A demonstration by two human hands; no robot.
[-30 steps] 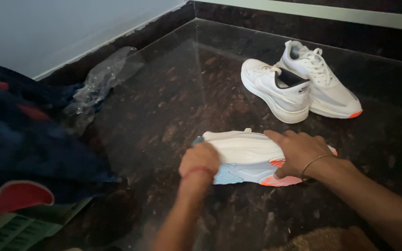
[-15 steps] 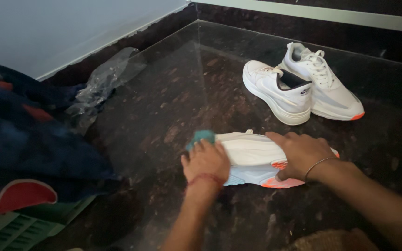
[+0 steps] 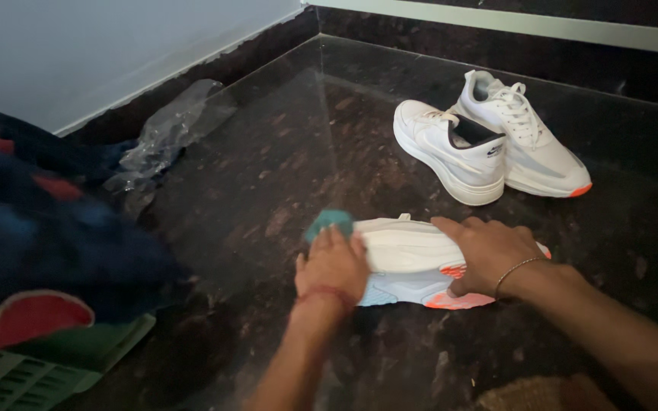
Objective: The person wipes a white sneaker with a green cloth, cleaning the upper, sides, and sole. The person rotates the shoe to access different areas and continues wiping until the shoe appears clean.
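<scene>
While a white sneaker with orange-and-blue sole [image 3: 413, 259] is pinned on the dark stone floor [image 3: 268, 175] by the flat, open right hand [image 3: 489, 251], a teal cloth [image 3: 327, 222] is pressed against it by the closed left hand [image 3: 334, 266].

White sneaker with orange-and-blue sole [image 3: 413, 262] lies on its side on dark speckled stone floor [image 3: 268, 183], near centre. Teal cloth [image 3: 329, 222] at its left end. Pair of white lace-up sneakers [image 3: 489, 141] far right, side by side. Crumpled clear plastic bag [image 3: 169, 133] far left by wall.
</scene>
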